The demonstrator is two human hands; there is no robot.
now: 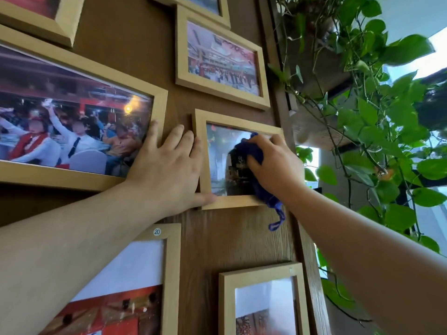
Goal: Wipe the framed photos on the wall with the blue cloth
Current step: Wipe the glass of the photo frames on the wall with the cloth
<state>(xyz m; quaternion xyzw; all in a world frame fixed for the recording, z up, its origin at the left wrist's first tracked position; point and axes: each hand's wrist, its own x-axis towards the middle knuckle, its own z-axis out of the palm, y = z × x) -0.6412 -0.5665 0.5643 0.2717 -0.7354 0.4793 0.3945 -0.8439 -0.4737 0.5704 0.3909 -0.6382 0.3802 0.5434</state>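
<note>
- Your left hand [167, 165] lies flat and spread on the wooden wall panel [232, 238], fingers apart and clamped on nothing; its thumb runs under the bottom left corner of the small wooden frame [202, 163]. Bracing there looks wise, so the frame does not swing as you rub.
- Your right hand [275, 165] is closed on the bunched blue cloth [251, 151], pressed against the glass at the right of that small frame; a blue loop [277, 221] of it hangs below the bottom rail.
- Judging by the dark patch left of the cloth, work leftward in overlapping strokes, pressing lightly, then take the rails.
- Farther up, the upper frame [180, 52] is probably next; the large frame [159, 112] sits left, trailing pothos vines [367, 112] right.
</note>
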